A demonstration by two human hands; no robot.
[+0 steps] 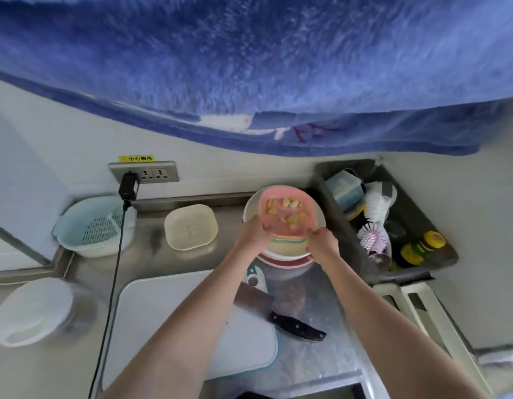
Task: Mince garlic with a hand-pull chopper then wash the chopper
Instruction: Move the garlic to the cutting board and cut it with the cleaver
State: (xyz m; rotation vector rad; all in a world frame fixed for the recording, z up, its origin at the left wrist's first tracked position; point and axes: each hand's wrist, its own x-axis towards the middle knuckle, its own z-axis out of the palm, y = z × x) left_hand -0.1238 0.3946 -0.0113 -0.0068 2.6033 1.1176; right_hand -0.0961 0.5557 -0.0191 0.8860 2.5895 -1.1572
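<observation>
Head view shows your left hand (251,236) and right hand (324,243) both gripping the near rim of a pink dish (287,214), tilted away from you, with peeled garlic cloves (290,211) loose inside. It sits over a stack of plates (281,254) on the steel worktop (315,306). Tip it further and the cloves could slide out over the far rim and behind the stack. Watch your forearm near the cleaver (255,302) lying on the white cutting board (174,321). No chopper is clearly identifiable. A yellow label (136,158) above the wall socket (144,171) reads 小心触电.
</observation>
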